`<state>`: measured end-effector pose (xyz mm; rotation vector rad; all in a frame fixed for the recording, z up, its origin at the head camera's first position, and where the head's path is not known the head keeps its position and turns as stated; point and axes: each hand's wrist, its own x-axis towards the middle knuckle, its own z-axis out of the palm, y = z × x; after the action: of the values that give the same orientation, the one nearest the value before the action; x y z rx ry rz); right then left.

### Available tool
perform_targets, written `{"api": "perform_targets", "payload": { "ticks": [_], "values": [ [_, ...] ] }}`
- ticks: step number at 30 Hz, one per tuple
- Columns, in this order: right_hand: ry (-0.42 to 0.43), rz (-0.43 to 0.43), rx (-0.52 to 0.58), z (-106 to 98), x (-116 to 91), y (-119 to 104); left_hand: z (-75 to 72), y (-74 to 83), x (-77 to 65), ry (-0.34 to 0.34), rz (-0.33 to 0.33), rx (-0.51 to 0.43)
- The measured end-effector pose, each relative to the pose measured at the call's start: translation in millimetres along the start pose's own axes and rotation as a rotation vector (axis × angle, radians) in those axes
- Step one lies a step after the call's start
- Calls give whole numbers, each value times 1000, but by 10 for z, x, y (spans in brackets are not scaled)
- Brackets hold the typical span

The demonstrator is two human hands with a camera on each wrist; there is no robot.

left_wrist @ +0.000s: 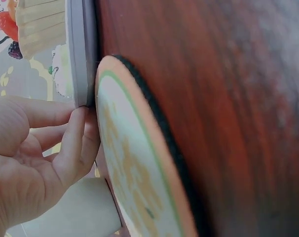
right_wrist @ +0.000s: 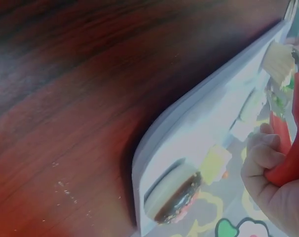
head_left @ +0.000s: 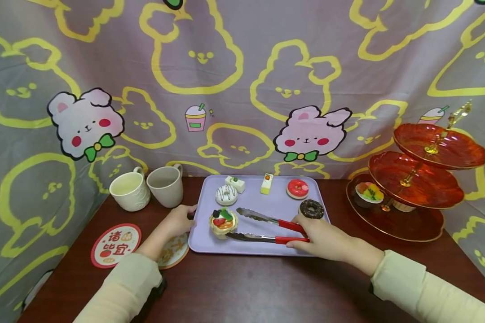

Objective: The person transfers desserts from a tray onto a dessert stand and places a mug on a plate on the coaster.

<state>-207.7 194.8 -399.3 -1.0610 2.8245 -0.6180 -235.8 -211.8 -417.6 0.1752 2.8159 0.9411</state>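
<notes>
1. While our left hand [head_left: 178, 220] pinches the left rim of the lilac tray [head_left: 276, 204], our right hand [head_left: 322, 238] grips the red-handled tongs [head_left: 284, 224], their jaws apart.
2. We note the fruit tart [head_left: 223, 223] on the tray's left part, just beside the tong tips.
3. Behind it we see the striped white doughnut [head_left: 223, 197].
4. On the counter [head_left: 234, 287], we mark two mugs [head_left: 166, 190] at left and a tiered red stand [head_left: 432, 179] at right.

The head view looks forward and down over the whole tray [head_left: 276, 202]; the left wrist view sits low and close, rolled sideways, coaster [left_wrist: 132, 163] toward six o'clock; the right, likewise rolled, skims the tray. Both wrist views share the fruit tart [left_wrist: 43, 29], at ten and two o'clock respectively.
</notes>
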Motion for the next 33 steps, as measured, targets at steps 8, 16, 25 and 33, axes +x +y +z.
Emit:
{"api": "perform_targets", "payload": {
  "ticks": [8, 16, 25, 33],
  "values": [
    [-3, -25, -14, 50, 54, -33, 20, 26, 14, 4, 23, 1],
    [-10, -16, -41, 116, 145, -113, 32, 17, 25, 7, 27, 4],
    [31, -40, -85, 190, 225, -187, 6, 8, 13, 11, 15, 4],
    [50, -55, -67, 221, 261, -243, 8, -23, 19, 16, 12, 13]
  ]
}}
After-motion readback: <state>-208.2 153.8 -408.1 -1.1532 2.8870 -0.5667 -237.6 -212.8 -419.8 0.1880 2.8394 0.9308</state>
